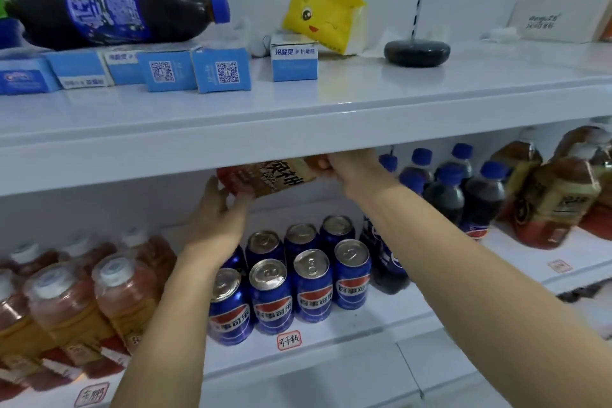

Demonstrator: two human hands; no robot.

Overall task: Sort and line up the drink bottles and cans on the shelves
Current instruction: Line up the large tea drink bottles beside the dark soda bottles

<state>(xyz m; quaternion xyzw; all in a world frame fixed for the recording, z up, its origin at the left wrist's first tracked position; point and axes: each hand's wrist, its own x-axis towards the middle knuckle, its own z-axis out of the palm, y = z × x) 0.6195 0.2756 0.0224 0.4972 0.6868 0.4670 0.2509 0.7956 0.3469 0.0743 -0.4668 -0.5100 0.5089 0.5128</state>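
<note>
1. A tea bottle with a brown-and-cream label is held sideways, just under the front edge of the upper shelf and above the cans. Its top part is hidden by that edge.
2. Left hand: the grip touches the bottle's reddish end, fingers raised beside it and the thumb underneath. The fingers look nearly straight — supporting rather than wrapped round.
3. Right hand: the grip is closed on the bottle's other end, fingers curled round it close under the shelf edge.
4. Lower shelf, centre: blue cola cans stand upright in rows, silver tops up, directly below the held bottle.
5. Lower shelf, left: clear bottles of reddish tea with white caps, packed close together.
6. Lower shelf, right: dark cola bottles with blue caps stand behind and beside the right forearm; further right, larger amber tea bottles — blurred.
7. Upper shelf: a large dark cola bottle lies on its side on top of a row of blue-and-white boxes. A yellow bag with a printed face and a black round object sit to the right.
</note>
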